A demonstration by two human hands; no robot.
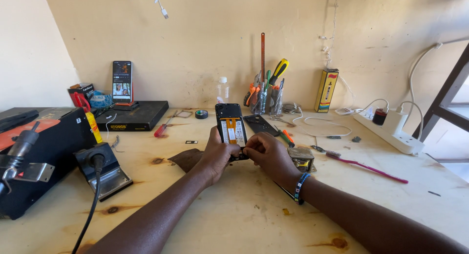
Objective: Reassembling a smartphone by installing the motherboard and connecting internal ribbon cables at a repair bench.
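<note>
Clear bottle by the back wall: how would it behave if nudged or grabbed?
The clear bottle stands upright and looks tall and narrow, so a sideways nudge would probably tip it. Once down, its round body would likely roll on the wooden table. It looks like thin plastic, so probably light and slightly squashy; how full it is can't be told.

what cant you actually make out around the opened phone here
Head view only:
- Lower end of the opened phone: covered by the left hand and right hand.
- Whether the right fingers pinch a tool or part: too small.
- Black machine at left: cut off by the frame edge.
</note>
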